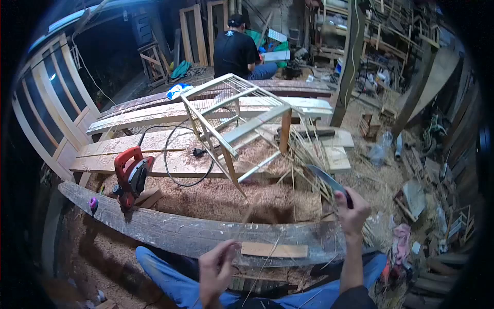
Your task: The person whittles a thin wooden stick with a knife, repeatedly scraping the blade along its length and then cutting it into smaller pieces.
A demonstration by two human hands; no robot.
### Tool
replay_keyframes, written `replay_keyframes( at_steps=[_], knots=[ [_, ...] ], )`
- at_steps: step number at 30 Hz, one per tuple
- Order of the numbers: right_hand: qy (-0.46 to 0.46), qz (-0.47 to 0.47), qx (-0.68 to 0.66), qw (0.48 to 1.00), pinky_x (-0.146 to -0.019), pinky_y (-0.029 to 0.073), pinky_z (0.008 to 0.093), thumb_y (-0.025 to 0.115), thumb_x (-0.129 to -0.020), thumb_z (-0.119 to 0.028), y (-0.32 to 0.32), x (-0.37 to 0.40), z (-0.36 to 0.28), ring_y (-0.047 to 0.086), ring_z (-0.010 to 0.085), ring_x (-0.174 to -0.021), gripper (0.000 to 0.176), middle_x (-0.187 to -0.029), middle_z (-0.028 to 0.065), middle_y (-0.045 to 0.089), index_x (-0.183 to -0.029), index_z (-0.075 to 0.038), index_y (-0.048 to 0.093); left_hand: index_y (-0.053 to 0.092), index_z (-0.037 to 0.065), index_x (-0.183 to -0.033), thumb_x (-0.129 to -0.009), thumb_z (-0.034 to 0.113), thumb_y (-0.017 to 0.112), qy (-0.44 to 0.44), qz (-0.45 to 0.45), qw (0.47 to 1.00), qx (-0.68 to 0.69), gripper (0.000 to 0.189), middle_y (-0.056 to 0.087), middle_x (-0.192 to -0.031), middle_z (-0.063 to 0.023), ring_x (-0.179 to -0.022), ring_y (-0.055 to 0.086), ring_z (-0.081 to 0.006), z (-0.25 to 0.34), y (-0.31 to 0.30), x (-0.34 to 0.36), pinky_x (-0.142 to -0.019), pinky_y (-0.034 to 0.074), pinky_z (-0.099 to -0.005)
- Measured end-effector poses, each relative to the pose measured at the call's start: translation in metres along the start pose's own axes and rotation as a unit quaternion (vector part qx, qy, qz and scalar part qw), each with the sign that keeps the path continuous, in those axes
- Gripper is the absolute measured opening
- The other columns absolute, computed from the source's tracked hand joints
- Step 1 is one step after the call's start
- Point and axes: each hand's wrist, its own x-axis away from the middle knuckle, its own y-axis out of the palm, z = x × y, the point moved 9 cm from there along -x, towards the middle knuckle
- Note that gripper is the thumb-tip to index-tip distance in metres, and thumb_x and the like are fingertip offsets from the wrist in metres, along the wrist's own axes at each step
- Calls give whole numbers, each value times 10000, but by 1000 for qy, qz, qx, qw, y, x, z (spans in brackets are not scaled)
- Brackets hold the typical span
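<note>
My right hand [354,212] is wrapped round the dark handle of a knife [327,177], its broad blade pointing up and to the left. Low in the middle, my left hand [218,265] has its fingers curled together; what they hold, if anything, I cannot make out. Just right of it, a short flat piece of wood [275,250] lies on the worn plank [170,229] in front of my knees. Thin split strips [309,149] lean in a loose bundle beyond the knife. A slatted wooden frame [257,126] with legs stands tilted on the boards.
A red power planer [133,177] rests at the left, near a black cable [165,154]. A small purple roll [93,204] sits on the plank. Shavings [226,198] cover the ground. An upright post [350,67] stands at right. Another person [234,51] sits at the back, facing away.
</note>
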Motion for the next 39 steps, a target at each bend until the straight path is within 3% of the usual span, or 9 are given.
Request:
replay_keyframes(
  at_steps=[6,10,18,22,25,28,31,34,39],
  knots=[
    [-4,-57,19,998,-527,465,358,706,-903,-463,19,25,-34,653,266,-584,399,-715,98,681,-846,-68,719,610,-9,-1159,-1071,144,475,-53,-27,993,106,222,458,-714,50,-615,372,-24,-9,10,-21,-528,298,-203],
    [-17,-137,-57,989,-548,490,350,769,-847,-413,59,45,-85,680,274,-628,347,-755,110,697,-878,-69,730,580,8,-1147,-1074,166,475,-105,-81,953,272,203,456,-740,31,-598,364,-30,-25,25,-20,-503,282,-200],
    [-31,-206,-56,977,-643,432,408,713,-808,-541,115,73,-147,574,282,-694,489,-778,78,639,-974,-81,733,618,35,-1090,-1047,193,559,-143,-142,912,357,174,541,-795,26,-628,434,-34,-43,26,-20,-509,326,-215],
    [-48,-180,-41,982,-683,431,413,682,-829,-556,122,78,-170,576,303,-731,518,-798,81,643,-995,-67,728,666,29,-1111,-1029,160,588,-164,-125,919,336,173,581,-825,28,-680,490,-43,-69,14,-20,-545,366,-228],
    [-42,-152,-72,985,-701,427,409,650,-850,-568,125,92,-170,576,308,-739,542,-789,84,635,-997,-52,720,677,17,-1170,-1018,130,599,-45,-171,945,275,204,625,-877,18,-750,535,-48,-54,3,-24,-616,424,-225],
    [30,-168,-127,977,-699,427,397,636,-869,-564,124,99,-163,583,297,-743,551,-792,98,631,-994,-31,705,687,-34,-1095,-999,124,601,27,-141,966,214,204,656,-747,-118,-639,545,-97,-45,-1,-24,-563,443,-321],
    [11,-138,-141,980,-691,428,399,646,-879,-553,117,95,-164,586,296,-735,537,-800,99,644,-964,-27,704,695,-17,-1109,-986,107,602,-2,-158,968,193,197,658,-748,-135,-616,549,-123,-57,10,-22,-563,441,-335],
    [6,-119,-143,983,-688,424,392,657,-886,-541,117,97,-150,589,291,-728,524,-798,95,655,-919,-19,696,686,-21,-1135,-993,63,587,8,-134,982,130,193,595,-744,-5,-657,466,-61,-30,5,-19,-555,397,-260],
    [-61,-144,-112,981,-695,415,376,677,-872,-529,95,77,-148,598,265,-723,472,-791,62,680,-883,-57,695,684,-14,-1067,-976,103,619,-6,-148,983,105,161,541,-671,-60,-598,431,-68,-20,12,-13,-513,368,-295]
  ],
)
